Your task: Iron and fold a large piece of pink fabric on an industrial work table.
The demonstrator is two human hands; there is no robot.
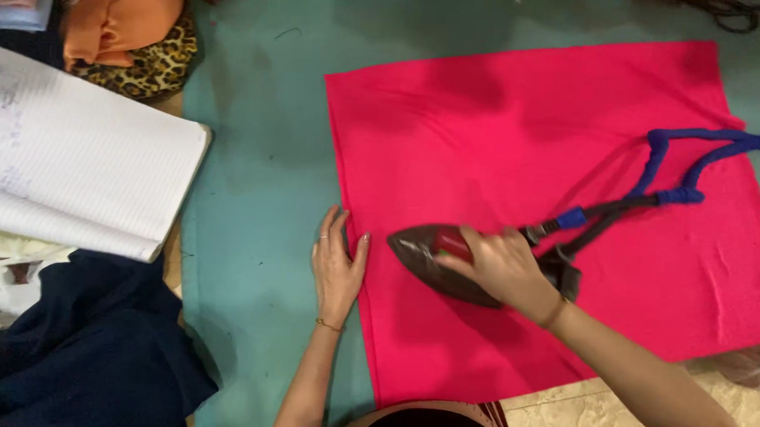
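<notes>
While the red cloth (pixel 555 188) lies spread on the teal worktop (pixel 261 164), pressing it well looks to depend on keeping it flat and taut at the edge being worked. The cloth is the landmark: 1 sheet, with soft creases left toward its far right side. Off its left edge lies 1 open lined notebook (pixel 71 154); below that sits 1 dark navy garment (pixel 96 346), and beyond the notebook, at the far corner, a small stack of folded fabrics (pixel 125 35), orange over leopard print. On the cloth's near-left part stands 1 iron (pixel 434 253), nose pointing at the left edge, its blue and black cord (pixel 686 164) trailing across the cloth to the right. The right hand (pixel 503 265) has its grip closed over the iron's handle. The left hand (pixel 338 268) lies flat with fingers spread, gripping nothing, pinning the cloth's left edge. My judgement: slide the iron slowly toward that pinned edge, and keep the cord clear of the soleplate.
</notes>
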